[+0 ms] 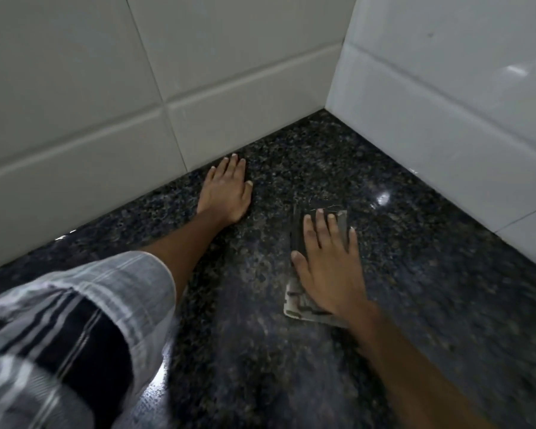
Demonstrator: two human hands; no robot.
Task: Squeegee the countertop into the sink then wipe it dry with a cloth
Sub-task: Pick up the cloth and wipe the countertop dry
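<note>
From the head camera, a dark speckled granite countertop (415, 274) is seen running into a corner formed by white tiled walls (75, 88). The right hand (328, 267) is laid palm-down on a folded cloth (304, 305), with the fingers spread and pressed flat rather than curled or pinched. The cloth is mostly covered: a patterned pale edge is shown under the heel of the hand, and a darker grey part is seen beyond the fingertips. The left hand (226, 190) is placed flat on the bare stone, further from the body and to the left of the right hand, with its fingers together and its fingertips just short of the wall; nothing is held in it. A striped sleeve (84, 305) is seen on the left arm. No squeegee and no sink are shown, so the drying step is judged to be in hand.

The cloth is judged to be light, soft and limp, so it will be bunched or rolled if it is pushed from one edge only. It is best controlled as now, by a flat palm over its middle with the fingers fanned to hold the folds down. A sheen and bright reflections are seen on the stone to the right of the right hand, so the surface may be wet and slippery there, and steady downward pressure is likely to be needed. The left hand is judged to serve as a brace.
</note>
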